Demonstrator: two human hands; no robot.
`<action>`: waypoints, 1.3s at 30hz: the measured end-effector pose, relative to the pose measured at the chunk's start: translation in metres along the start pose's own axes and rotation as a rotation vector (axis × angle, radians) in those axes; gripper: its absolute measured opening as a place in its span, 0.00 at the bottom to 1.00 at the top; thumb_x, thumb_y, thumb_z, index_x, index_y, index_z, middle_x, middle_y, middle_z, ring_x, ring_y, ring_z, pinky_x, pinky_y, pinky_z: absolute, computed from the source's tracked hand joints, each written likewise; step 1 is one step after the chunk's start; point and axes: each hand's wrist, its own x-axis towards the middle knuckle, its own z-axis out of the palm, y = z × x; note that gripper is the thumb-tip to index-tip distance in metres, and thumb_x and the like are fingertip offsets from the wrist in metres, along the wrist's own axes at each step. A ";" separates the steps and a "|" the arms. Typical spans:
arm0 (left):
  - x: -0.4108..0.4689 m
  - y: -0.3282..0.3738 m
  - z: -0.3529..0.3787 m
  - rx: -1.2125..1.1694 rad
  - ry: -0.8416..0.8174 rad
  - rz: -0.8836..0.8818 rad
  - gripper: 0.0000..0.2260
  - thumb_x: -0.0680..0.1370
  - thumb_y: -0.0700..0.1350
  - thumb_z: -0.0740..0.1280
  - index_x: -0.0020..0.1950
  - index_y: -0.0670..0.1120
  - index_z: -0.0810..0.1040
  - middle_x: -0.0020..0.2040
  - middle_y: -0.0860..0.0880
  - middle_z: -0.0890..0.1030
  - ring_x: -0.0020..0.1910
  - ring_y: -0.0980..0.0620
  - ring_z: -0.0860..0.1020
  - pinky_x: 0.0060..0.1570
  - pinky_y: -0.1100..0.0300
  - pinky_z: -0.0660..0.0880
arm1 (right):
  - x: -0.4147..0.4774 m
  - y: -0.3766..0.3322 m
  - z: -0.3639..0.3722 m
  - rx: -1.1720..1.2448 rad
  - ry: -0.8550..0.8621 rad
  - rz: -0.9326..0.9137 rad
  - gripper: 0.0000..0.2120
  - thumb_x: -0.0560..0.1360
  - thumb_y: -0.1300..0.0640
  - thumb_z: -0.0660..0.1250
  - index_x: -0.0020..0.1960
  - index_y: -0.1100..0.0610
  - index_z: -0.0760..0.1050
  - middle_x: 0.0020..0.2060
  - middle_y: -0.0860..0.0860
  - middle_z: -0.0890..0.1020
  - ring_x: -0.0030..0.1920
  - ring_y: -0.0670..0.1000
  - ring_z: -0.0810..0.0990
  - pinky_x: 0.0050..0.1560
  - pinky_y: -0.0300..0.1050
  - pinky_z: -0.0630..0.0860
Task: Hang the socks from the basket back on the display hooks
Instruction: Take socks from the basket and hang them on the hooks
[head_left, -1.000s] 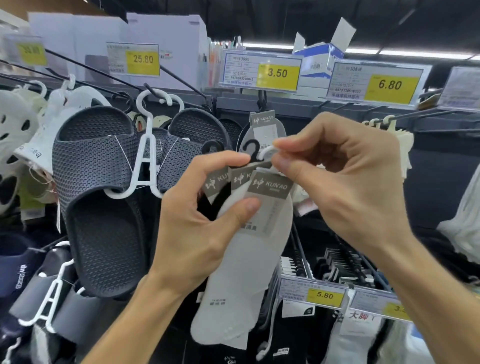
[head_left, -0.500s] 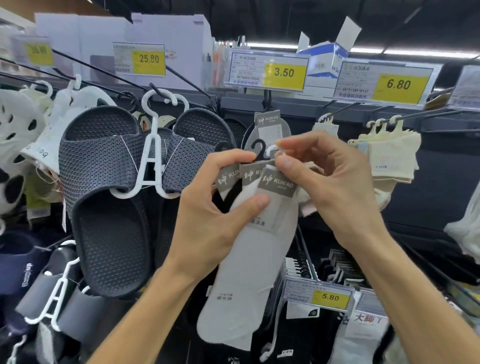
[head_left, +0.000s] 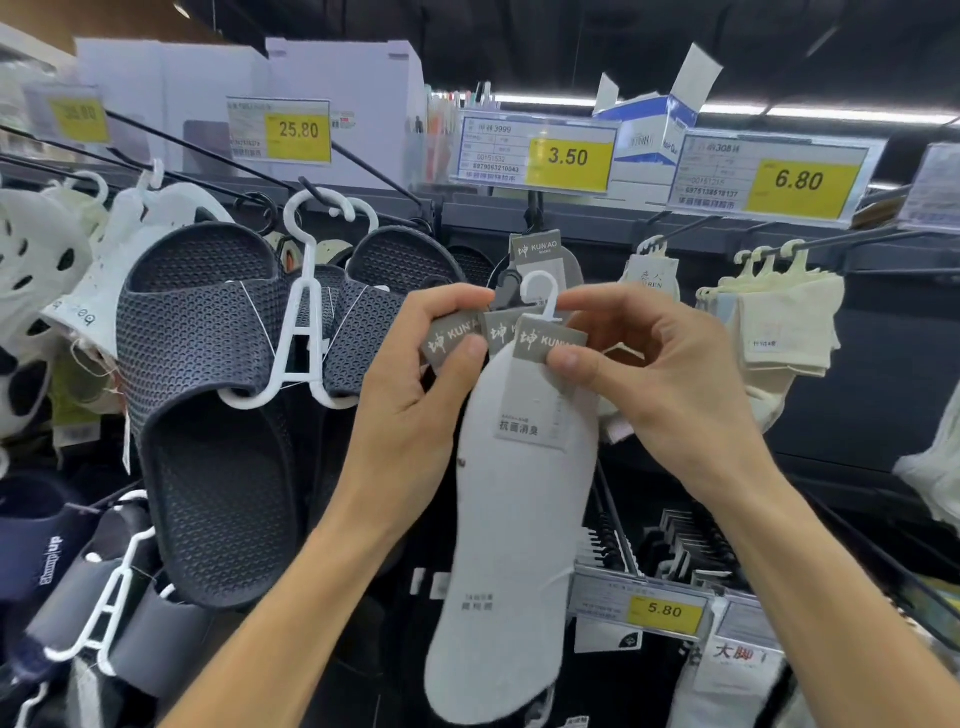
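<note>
Left of centre, a pair of dark textured slippers (head_left: 208, 395) clipped to a white hanger (head_left: 304, 332). Farther left, white perforated clogs (head_left: 36, 260), partly cut off by the edge. Lower left, a navy slide (head_left: 36, 545) with white lettering. Across the top, yellow-patched price labels: a 25.80 tag (head_left: 291, 130), a 3.50 tag (head_left: 550, 153), a 6.80 tag (head_left: 779, 179). Lower right, a smaller 5.80 tag (head_left: 649, 608). Behind the upper labels, pale boxes (head_left: 337, 78) and a blue-and-white carton (head_left: 649, 130) with flaps up.

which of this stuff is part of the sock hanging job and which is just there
Job: white socks, white hanger hook, left hand and right hand pinching the labels, hung KUN AO pack.
Just there: navy slippers, cream socks, 6.80 price tag.
</note>
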 end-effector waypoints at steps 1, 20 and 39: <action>0.001 0.001 -0.001 0.016 0.003 0.011 0.12 0.82 0.38 0.64 0.58 0.55 0.76 0.48 0.64 0.81 0.46 0.66 0.79 0.44 0.75 0.73 | 0.001 0.000 0.000 -0.007 -0.010 -0.007 0.15 0.70 0.57 0.77 0.51 0.41 0.82 0.40 0.40 0.83 0.39 0.41 0.79 0.33 0.29 0.75; -0.005 -0.006 -0.041 0.206 0.026 -0.011 0.11 0.82 0.45 0.64 0.58 0.60 0.76 0.53 0.65 0.79 0.49 0.67 0.77 0.49 0.76 0.71 | 0.095 0.056 -0.016 -0.079 0.163 0.152 0.16 0.79 0.60 0.68 0.65 0.51 0.77 0.48 0.48 0.80 0.46 0.43 0.81 0.50 0.42 0.82; -0.009 -0.018 -0.013 0.077 -0.109 -0.157 0.21 0.82 0.45 0.66 0.70 0.65 0.68 0.45 0.58 0.82 0.44 0.61 0.81 0.49 0.66 0.77 | 0.110 0.075 0.001 -0.268 0.141 -0.013 0.21 0.81 0.58 0.63 0.73 0.56 0.70 0.56 0.48 0.76 0.55 0.52 0.78 0.62 0.53 0.76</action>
